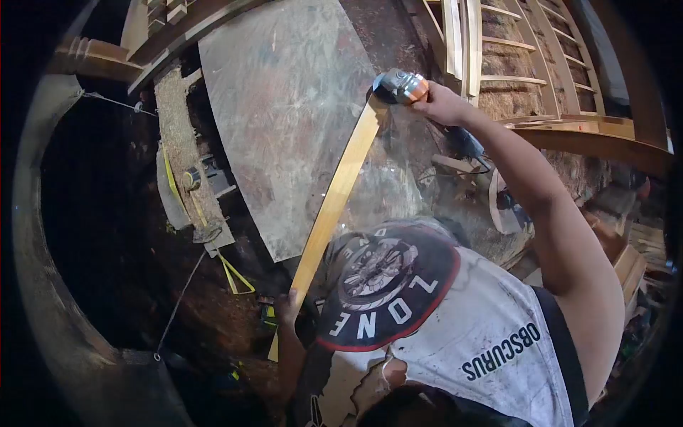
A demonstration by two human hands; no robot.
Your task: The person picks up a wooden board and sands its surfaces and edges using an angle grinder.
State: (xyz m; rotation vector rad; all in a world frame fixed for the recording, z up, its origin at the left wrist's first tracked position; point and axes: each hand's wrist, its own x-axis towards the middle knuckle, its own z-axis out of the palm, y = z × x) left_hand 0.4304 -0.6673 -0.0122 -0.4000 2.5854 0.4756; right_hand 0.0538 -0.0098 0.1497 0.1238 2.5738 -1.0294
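My right hand (445, 105), at the end of an outstretched arm, is closed around a power tool that looks like an angle grinder (405, 87), with a silver and orange head. Its dark round disc (383, 87) is at the far end of a long, narrow wooden board (341, 188); whether it touches the wood I cannot tell. The board slants from the tool down toward my body. Near its lower end my left hand (290, 307) grips it, in shadow, with the fingers partly hidden.
A large dusty sheet (277, 114) lies beneath the board. To the left, a rough plank (178, 135) carries a tape measure (192, 178) and a yellow strap (231, 274). Slatted wooden frames (512, 43) stand at upper right. A dark cord (484, 165) runs behind my right arm.
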